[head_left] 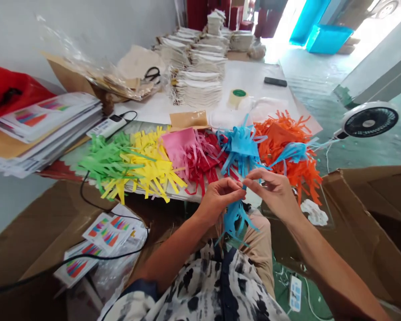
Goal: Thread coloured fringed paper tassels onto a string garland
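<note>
A blue paper tassel (235, 218) hangs with its cut strips downward, over the lap. Its narrow top is pinched between the fingertips of my left hand (222, 196) and my right hand (270, 187), which nearly meet. Just beyond them lies a pile of blue fringed paper (242, 147). To its right sits orange fringed paper (280, 129) with a twisted blue tassel (296, 152) on top. Leftward follow pink sheets (178, 141), red fringe (203, 169), yellow fringe (150, 165) and green fringe (108, 158).
Stacked white bundles (198, 84) fill the back of the table. A tape roll (238, 96), black scissors (152, 74) and a dark phone-like object (275, 81) lie there. A small fan (369, 121) stands at right. Cardboard boxes (374, 218) flank the seat; a power strip (295, 293) lies below.
</note>
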Motion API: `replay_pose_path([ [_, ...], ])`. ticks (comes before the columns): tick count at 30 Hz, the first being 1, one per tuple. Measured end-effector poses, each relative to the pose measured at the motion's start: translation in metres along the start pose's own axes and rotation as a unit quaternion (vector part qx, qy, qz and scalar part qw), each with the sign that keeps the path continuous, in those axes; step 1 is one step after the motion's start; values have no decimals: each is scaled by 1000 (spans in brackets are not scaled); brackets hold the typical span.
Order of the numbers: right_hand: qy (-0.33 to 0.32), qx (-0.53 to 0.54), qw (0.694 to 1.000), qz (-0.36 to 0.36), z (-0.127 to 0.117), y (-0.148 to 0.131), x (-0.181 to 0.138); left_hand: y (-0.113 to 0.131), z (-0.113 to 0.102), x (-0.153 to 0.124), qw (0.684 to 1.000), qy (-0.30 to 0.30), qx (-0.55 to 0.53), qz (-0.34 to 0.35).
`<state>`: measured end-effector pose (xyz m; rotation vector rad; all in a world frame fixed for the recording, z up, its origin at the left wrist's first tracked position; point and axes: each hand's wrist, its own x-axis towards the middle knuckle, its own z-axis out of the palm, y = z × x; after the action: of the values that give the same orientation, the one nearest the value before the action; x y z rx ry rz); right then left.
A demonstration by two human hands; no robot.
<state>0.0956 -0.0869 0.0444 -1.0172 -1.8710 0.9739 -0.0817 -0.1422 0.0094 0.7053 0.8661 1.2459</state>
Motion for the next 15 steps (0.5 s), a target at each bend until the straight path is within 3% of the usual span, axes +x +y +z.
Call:
replay_pose_path([
  [2,-6,-54,998,-25,-2,7,46,6,-10,10,999,32,4,10],
  [5,60,-212,974,-58,-3,29,131,12,-25,24,997,63,20,27],
  [9,-5,-423,905,44,8,67,236,16,-39,34,996,81,21,34],
  [12,-76,-478,868,113,22,89,282,20,-47,39,996,90,3,20],
  [15,-91,-490,859,121,31,102,298,20,-55,42,996,88,-8,-5],
])
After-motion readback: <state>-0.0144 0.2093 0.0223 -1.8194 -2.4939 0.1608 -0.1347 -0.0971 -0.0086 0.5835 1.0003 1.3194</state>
